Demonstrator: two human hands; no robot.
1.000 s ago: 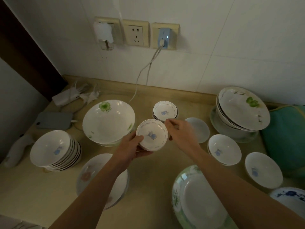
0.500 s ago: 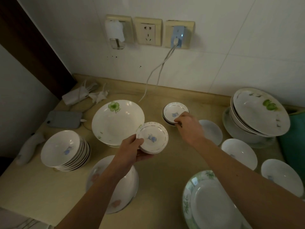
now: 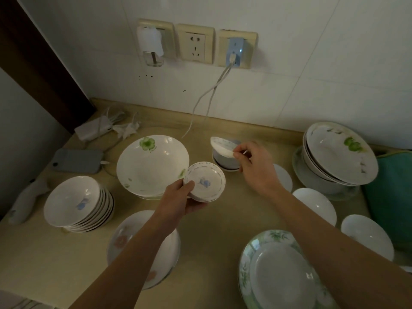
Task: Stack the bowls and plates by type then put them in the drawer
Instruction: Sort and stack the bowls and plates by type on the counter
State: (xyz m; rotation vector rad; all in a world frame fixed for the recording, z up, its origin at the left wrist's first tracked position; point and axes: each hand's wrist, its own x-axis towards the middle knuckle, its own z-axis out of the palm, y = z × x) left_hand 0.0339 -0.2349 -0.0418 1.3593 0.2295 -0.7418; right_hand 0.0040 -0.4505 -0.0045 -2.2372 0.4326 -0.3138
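My left hand (image 3: 181, 198) grips a small stack of white saucers with a blue motif (image 3: 205, 180) above the counter's middle. My right hand (image 3: 254, 166) pinches the rim of another small saucer (image 3: 221, 145), tilted up off a little stack (image 3: 225, 161) near the wall. A large bowl with a green flower (image 3: 151, 165) sits just left of the held saucers. A pile of several small bowls (image 3: 78, 202) stands at the left. White bowls (image 3: 315, 205), (image 3: 367, 236) lie at the right.
A stack of large plates on a glass bowl (image 3: 338, 152) stands at the back right beside a teal cloth (image 3: 392, 197). A green-rimmed plate (image 3: 281, 275) and a flowered plate (image 3: 124, 239) lie in front. A phone (image 3: 77, 160), chargers (image 3: 95, 129) and a cable (image 3: 207, 101) sit at the back left.
My right hand let go of the held saucers, reached back to the little stack by the wall and tipped up its top saucer. My left hand kept holding its saucers.
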